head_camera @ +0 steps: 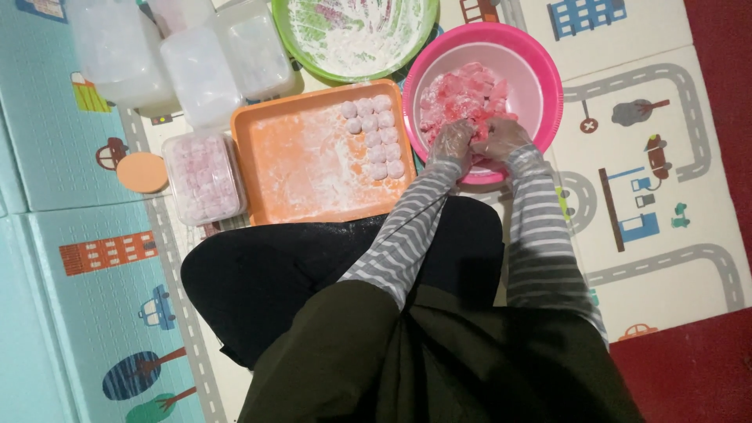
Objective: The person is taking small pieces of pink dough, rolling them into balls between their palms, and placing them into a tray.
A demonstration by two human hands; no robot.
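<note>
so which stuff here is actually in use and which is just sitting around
In use: round pink plastic bowl of pink dough pieces; gloved left hand; gloved right hand; floured orange tray of pale balls.

Lying about: green floured bowl; clear lidded tubs; orange disc.

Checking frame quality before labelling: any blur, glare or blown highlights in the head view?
Head view: soft overall, no strong motion blur; the left hand and right hand in clear gloves read soft-edged inside the pink bowl. Head view: the clear lidded containers at top left are washed out, nearly white. Head view: lighting even, no hard shadows; the dark lap loses detail.
</note>
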